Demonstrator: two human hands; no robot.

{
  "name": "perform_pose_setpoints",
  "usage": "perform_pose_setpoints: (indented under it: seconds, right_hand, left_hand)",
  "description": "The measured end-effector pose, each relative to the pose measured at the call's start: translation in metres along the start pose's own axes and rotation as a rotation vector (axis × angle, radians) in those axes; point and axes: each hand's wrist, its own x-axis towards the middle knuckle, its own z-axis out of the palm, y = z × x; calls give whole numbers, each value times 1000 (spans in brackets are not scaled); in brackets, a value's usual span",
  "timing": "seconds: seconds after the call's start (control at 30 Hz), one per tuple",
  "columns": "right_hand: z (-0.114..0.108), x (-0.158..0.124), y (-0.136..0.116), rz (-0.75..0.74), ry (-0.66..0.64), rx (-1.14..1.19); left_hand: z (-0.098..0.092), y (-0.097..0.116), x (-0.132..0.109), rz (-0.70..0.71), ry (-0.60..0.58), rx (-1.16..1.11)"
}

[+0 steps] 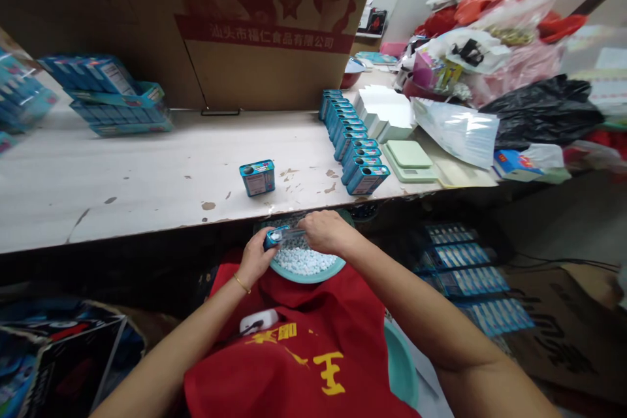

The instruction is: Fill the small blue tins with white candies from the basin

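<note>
My left hand (255, 258) is closed around a small blue tin (275, 236), held over a teal bowl (308, 273) of small white and pale blue candies on my lap. My right hand (326, 232) is closed too, pinching a thin clear piece (292, 232) against the tin's opening. One blue tin (257, 177) stands alone on the white worktable (147, 170) near its front edge. A row of several identical blue tins (353, 144) runs back along the table's right side.
A big cardboard box (264, 19) stands at the table's back. Trays of blue packs (117, 98) sit at back left. White boxes (386, 111), a green scale (409, 158) and piled plastic bags (494, 32) crowd the right. More blue packs (465, 274) lie under the table.
</note>
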Motion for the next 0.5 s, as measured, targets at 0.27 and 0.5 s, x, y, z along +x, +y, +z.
perform_pose_setpoints:
  seconds: [0.27,0.5]
  right_hand:
    - [72,-28,62,179,29,215]
    - [191,37,33,355,-10,537]
  left_hand:
    - [-16,2,-6,-74,59,-139]
    - [-20,-10,-9,-89,81,-182]
